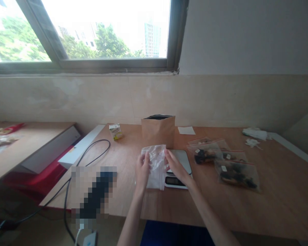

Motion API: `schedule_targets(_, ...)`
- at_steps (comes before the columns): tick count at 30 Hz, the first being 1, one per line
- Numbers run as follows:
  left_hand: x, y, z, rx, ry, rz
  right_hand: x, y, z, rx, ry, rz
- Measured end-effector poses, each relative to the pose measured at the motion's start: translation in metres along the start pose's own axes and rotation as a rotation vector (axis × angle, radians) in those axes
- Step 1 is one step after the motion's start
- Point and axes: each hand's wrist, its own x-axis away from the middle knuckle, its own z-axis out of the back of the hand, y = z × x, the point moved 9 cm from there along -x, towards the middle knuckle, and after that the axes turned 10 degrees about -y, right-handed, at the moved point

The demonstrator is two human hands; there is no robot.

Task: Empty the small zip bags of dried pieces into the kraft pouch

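A clear, rectangular plastic zip bag (156,172), thin and glossy with creases catching the light, hangs between the person's two hands, above the near middle of the smooth, reddish-brown wood-grain table (277,212). Its body looks flat and see-through. Behind the bag and to its right lies a flat kitchen scale (183,159) with a silvery, round-cornered plate and a dark rectangular display in a white front strip; the bag and the right forearm cover part of it. Farther back stands a brown kraft-paper pouch (157,131), matte and upright, its mouth gaping to a dark lining. To the right, transparent red-edged zip bags (237,176) lie overlapping, with lumpy black and tan contents and small white labels. A flat white paper card (186,130) rests near the wall, and a small white-and-yellow carton (116,132) stands at the left.

The left hand (142,165) is raised with its wrist below it, thumb on the front of the clear bag, fingers closed on its left edge. The right hand (172,160) reaches in diagonally over the scale, fingertips pinching the bag's upper right edge. Both forearms slant inward from the near side.
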Motion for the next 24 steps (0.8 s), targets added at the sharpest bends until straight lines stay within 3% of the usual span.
schedule_targets(5,0.003,0.016,0.026,-0.197,0.185,-0.143,0.015,0.033,-0.046,-0.223,-0.218,-0.150)
schedule_targets(8,-0.001,0.009,0.033,-0.249,0.185,-0.127,0.020,0.042,-0.052,-0.287,-0.248,-0.153)
schedule_targets(11,-0.007,-0.009,0.035,-0.235,0.152,-0.073,0.023,0.048,-0.045,-0.259,-0.276,-0.171)
schedule_targets(13,-0.008,-0.020,0.037,-0.256,0.143,-0.026,0.027,0.049,-0.026,-0.171,-0.231,-0.177)
schedule_targets(15,-0.009,-0.022,0.042,-0.407,0.175,-0.012,0.032,0.045,0.008,-0.030,-0.110,-0.152)
schedule_targets(18,-0.019,0.000,0.059,-0.760,0.300,-0.058,0.045,0.028,0.071,0.175,0.103,-0.065)
schedule_targets(20,-0.043,0.021,0.070,-0.882,0.342,-0.122,0.055,0.017,0.114,0.279,0.248,0.002)
schedule_targets(22,-0.080,0.043,0.067,-0.893,0.253,-0.287,0.064,0.010,0.153,0.423,0.390,0.045)
schedule_targets(24,-0.125,0.051,0.055,-0.768,0.059,-0.367,0.069,0.007,0.183,0.565,0.485,0.097)
